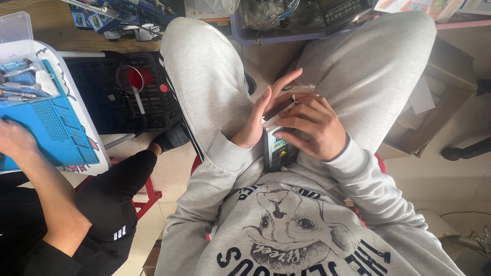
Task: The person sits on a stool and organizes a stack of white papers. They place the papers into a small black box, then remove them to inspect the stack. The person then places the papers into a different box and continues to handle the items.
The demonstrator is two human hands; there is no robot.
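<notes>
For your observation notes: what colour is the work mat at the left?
Blue mat, seen in the head view.

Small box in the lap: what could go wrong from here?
The small box is held over the lap only by the left hand and right hand; it could slip to the floor. A co-worker's arm works close by at the blue mat; a bump seems possible.
</notes>
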